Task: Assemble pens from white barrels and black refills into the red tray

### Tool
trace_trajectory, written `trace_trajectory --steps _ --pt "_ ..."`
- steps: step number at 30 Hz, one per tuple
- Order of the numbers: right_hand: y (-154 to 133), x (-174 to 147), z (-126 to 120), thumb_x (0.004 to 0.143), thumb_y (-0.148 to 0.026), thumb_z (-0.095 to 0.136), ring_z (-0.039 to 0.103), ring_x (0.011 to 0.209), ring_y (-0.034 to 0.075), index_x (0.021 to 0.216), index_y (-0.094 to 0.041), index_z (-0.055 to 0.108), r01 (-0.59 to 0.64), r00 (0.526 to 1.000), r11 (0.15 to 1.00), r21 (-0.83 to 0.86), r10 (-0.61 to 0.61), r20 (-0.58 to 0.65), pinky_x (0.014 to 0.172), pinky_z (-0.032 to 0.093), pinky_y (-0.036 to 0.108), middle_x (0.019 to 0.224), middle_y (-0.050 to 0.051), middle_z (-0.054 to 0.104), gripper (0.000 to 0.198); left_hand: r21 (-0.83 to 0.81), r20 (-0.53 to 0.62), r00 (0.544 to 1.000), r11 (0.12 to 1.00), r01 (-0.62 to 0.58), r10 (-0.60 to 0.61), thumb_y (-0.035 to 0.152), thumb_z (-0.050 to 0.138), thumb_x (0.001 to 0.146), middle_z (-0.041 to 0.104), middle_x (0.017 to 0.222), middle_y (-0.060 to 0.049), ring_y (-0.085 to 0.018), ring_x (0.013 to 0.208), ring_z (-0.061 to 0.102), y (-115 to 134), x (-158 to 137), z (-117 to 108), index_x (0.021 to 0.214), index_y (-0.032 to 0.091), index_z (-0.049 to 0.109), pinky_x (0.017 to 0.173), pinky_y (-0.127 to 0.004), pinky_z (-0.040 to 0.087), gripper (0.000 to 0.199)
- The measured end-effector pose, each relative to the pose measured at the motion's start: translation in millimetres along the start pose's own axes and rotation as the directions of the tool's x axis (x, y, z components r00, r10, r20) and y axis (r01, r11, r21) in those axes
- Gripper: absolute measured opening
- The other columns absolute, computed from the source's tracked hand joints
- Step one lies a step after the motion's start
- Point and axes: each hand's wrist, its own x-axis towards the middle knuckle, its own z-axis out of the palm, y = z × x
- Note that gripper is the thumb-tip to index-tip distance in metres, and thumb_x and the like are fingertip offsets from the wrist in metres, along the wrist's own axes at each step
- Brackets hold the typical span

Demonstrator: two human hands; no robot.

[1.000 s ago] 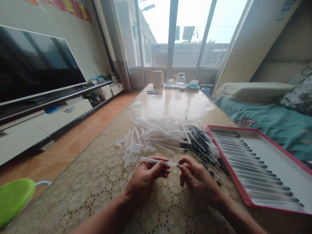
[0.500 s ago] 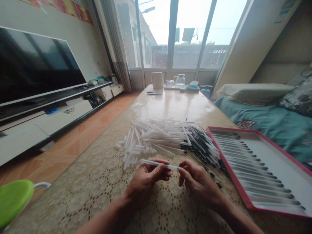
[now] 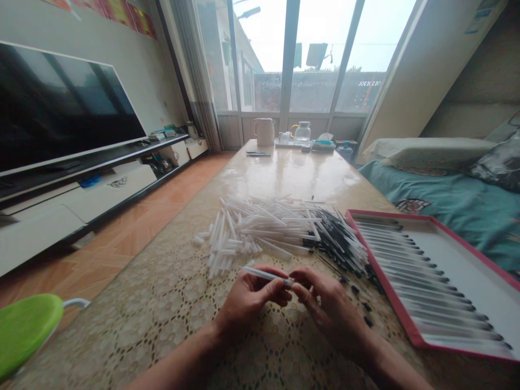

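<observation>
My left hand (image 3: 247, 299) is closed around a translucent white pen (image 3: 260, 273), which slants slightly down to the right. At the pen's right end, my right hand (image 3: 327, 298) pinches with thumb and fingertips; the tip itself is hidden. Just beyond my hands lies a heap of white pen barrels (image 3: 260, 222), with short white caps or tubes (image 3: 221, 259) at its left. Dark refills with black ends (image 3: 341, 241) are piled to the right of the barrels. A few small black pieces (image 3: 368, 321) are scattered near my right wrist.
A red-rimmed box (image 3: 390, 295) on the right holds a row of pens (image 3: 426, 284) with black ends. Far down the patterned table (image 3: 170, 303) stand a beige jug (image 3: 265, 132), a glass pitcher (image 3: 302, 131) and a tissue box (image 3: 323, 144). A green stool (image 3: 28, 330) is at lower left.
My right hand has come closer to my left, and its fingers now cover the pen's right end. The pen tilts down more to the right. The view has shifted slightly.
</observation>
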Motion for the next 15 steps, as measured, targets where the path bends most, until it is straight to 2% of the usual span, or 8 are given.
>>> trace_trajectory --steps 3,5,6,7,8,10,12,15 --pt "1.5 -0.6 1.4 0.091 -0.027 0.043 0.058 0.069 0.014 0.092 -0.020 0.059 0.055 0.998 0.997 -0.051 -0.056 -0.021 0.063 0.044 0.024 0.076 0.002 0.062 0.017 0.054 0.002 0.999 0.998 -0.039 0.039 0.031 0.068 0.074 0.069 0.071 -0.005 -0.016 0.061 0.065 -0.4 0.0 -1.2 0.091 0.014 0.057 0.058 -0.029 0.052 0.026" --pt "5.9 -0.6 -0.9 0.092 -0.028 0.041 0.057 0.065 0.014 0.088 -0.019 0.058 0.002 0.997 0.999 -0.041 -0.006 -0.077 0.060 0.044 0.023 0.072 0.002 0.060 0.020 0.223 -0.105 0.986 0.969 -0.106 0.132 0.029 0.066 0.075 0.066 0.074 -0.003 -0.016 0.059 0.062 1.9 -0.5 -7.1 0.098 0.017 0.054 0.053 -0.028 0.051 0.028" --pt "8.7 -0.5 -2.7 0.092 -0.029 0.041 0.056 0.063 0.013 0.088 -0.018 0.057 -0.043 0.993 0.999 -0.025 0.040 -0.114 0.058 0.044 0.023 0.071 0.002 0.059 0.020 0.366 -0.195 0.952 0.918 -0.153 0.236 0.028 0.063 0.078 0.065 0.073 -0.002 -0.015 0.059 0.061 3.7 -0.7 -11.4 0.100 0.018 0.055 0.052 -0.028 0.050 0.025" --pt "11.5 -0.4 -4.7 0.092 -0.031 0.041 0.056 0.061 0.013 0.089 -0.018 0.057 -0.089 0.985 0.996 -0.004 0.088 -0.146 0.055 0.043 0.023 0.070 0.001 0.058 0.020 0.522 -0.253 0.900 0.833 -0.182 0.355 0.026 0.059 0.081 0.064 0.074 -0.003 -0.015 0.062 0.060 5.8 -0.7 -16.3 0.098 0.018 0.057 0.056 -0.029 0.050 0.019" --pt "14.3 -0.3 -6.6 0.092 -0.032 0.041 0.055 0.059 0.013 0.089 -0.018 0.056 -0.127 0.978 0.992 0.017 0.128 -0.166 0.054 0.043 0.022 0.070 0.001 0.058 0.021 0.666 -0.265 0.844 0.721 -0.190 0.467 0.023 0.056 0.082 0.065 0.082 -0.004 -0.016 0.070 0.060 7.7 -0.5 -21.3 0.096 0.018 0.061 0.065 -0.033 0.051 0.015" --pt "18.9 -0.1 -9.1 0.091 -0.034 0.043 0.054 0.056 0.012 0.090 -0.018 0.056 -0.163 0.969 0.986 0.041 0.168 -0.184 0.051 0.042 0.022 0.069 0.000 0.057 0.021 0.844 -0.185 0.782 0.504 -0.184 0.595 0.015 0.050 0.083 0.064 0.099 -0.007 -0.021 0.090 0.058 9.7 1.0 -30.3 0.103 0.021 0.063 0.081 -0.040 0.048 0.024" --pt "21.3 0.0 -10.0 0.090 -0.035 0.044 0.053 0.056 0.012 0.089 -0.018 0.057 -0.170 0.967 0.985 0.039 0.175 -0.186 0.051 0.042 0.022 0.069 0.000 0.058 0.022 0.928 -0.094 0.799 0.342 -0.145 0.594 0.010 0.050 0.081 0.062 0.109 -0.009 -0.024 0.102 0.053 8.3 3.4 -36.4 0.108 0.021 0.064 0.090 -0.045 0.044 0.032" --pt "21.0 -0.1 -9.8 0.090 -0.035 0.044 0.053 0.057 0.012 0.088 -0.018 0.057 -0.166 0.966 0.986 0.024 0.167 -0.195 0.053 0.042 0.023 0.069 0.001 0.058 0.022 0.969 -0.060 0.839 0.232 -0.081 0.541 0.007 0.051 0.078 0.059 0.113 -0.011 -0.026 0.104 0.051 3.0 6.7 -40.0 0.110 0.018 0.064 0.093 -0.046 0.042 0.036"
